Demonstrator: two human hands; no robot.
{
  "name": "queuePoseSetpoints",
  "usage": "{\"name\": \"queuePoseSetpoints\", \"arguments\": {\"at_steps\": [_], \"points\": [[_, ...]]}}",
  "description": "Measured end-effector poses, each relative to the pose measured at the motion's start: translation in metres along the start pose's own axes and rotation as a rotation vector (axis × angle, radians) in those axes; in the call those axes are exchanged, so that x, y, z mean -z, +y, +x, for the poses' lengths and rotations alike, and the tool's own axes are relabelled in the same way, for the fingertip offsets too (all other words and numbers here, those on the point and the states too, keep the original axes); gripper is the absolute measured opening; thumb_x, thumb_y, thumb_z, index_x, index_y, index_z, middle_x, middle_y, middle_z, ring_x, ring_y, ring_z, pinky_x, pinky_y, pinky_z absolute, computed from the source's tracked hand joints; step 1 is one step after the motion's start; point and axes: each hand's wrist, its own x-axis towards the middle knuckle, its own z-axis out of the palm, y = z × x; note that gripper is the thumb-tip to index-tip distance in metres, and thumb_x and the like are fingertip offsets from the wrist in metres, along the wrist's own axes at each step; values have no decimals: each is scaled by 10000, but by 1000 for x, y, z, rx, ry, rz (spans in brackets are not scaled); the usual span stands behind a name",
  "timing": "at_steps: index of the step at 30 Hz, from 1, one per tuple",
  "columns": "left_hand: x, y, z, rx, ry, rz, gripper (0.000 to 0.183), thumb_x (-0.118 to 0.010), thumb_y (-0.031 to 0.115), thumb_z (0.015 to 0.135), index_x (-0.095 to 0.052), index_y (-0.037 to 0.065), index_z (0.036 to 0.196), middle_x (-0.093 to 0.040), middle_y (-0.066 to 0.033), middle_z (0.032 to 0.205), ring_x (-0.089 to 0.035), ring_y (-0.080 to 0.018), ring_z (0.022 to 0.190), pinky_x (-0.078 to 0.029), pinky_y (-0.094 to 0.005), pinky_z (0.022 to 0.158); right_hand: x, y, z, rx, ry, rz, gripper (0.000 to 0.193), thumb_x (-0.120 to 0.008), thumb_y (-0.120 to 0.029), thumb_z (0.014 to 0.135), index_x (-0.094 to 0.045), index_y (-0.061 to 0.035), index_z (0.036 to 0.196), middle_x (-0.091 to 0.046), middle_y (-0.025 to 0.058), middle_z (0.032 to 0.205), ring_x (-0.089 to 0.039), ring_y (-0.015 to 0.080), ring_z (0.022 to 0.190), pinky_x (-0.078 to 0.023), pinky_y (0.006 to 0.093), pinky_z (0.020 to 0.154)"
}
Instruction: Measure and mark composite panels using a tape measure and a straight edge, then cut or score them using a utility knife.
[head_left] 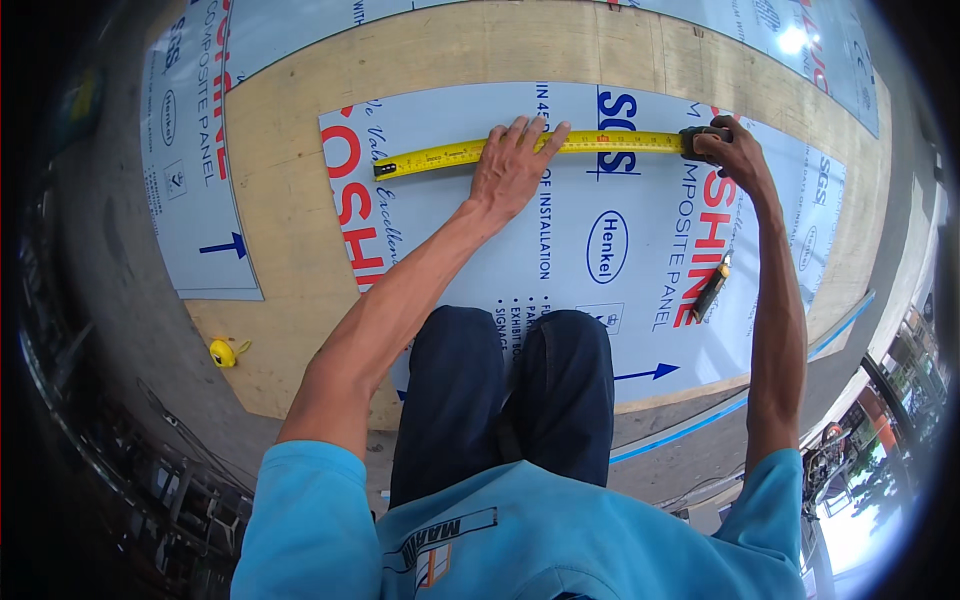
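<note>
A tape measure's yellow blade (430,161) runs extended across a pale printed composite panel (450,230). Its dark-tipped end lies near the panel's left edge. My left hand (512,165) rests across the blade near its middle, fingers stretched out over it and pointing away from me. At the blade's right end, my right hand (735,155) is closed around the dark tape measure case (700,143). Below that hand, on the panel's right part, lies a utility knife (712,288) with a dark and yellow handle.
Under the panel is a plywood surface (285,200), with a second panel (190,180) at left and another (790,50) at far right. A small yellow tape measure (224,352) lies near the plywood's left front edge. My knees (510,350) overlap the panel's near side.
</note>
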Motion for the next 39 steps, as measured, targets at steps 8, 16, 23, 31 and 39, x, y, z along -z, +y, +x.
{"name": "queuePoseSetpoints", "arguments": {"at_steps": [8, 16, 23, 31, 39], "points": [[139, -17, -184, 31, -270, -11, 524, -593, 87, 829, -448, 22, 1329, -521, -188, 1134, -499, -329, 1077, -343, -453, 998, -181, -168, -217, 37, 37, 261, 554, -673, -340, 700, -569, -18, 1139, -540, 298, 1018, -621, 411, 822, -530, 419, 740], [233, 53, -315, -18, 338, -252, 685, -741, 159, 765, -408, 10, 1345, -336, -232, 1385, -308, -404, 1317, -276, -524, 1076, -214, -247, -365, 102, -53, 783, 590, -652, -441, 743, -577, -25, 1155, -626, 248, 1018, -601, 386, 991, -482, 426, 853], [256, 128, -356, 495, 457, -1128, 1043, -780, 226, 696, -76, 76, 1451, -331, -189, 1330, -460, -304, 1181, -454, -401, 944, -198, -212, -454, 510, -368, 988, 765, -479, -608, 883, -471, 40, 1288, -563, 229, 1209, -577, 295, 1088, -446, 353, 916], [165, -11, -454, 1178, 230, -667, 954, -795, 287, 570, -312, 70, 1363, -541, -179, 1149, -589, -315, 989, -467, -390, 915, -284, 135, -502, -663, 794, 498, 837, -734, -320, 740, -327, 15, 1390, -465, 260, 1296, -433, 398, 1214, -374, 475, 985], [92, -24, -600, 1647, -156, -139, 989, -815, 319, 538, -281, 94, 1339, -400, -207, 1318, -515, -405, 1116, -459, -457, 929, -513, 322, -685, -1277, 340, 665, 1099, -847, -381, 599, -216, -24, 1426, -433, 255, 1333, -471, 407, 1196, -398, 467, 1001]]}}
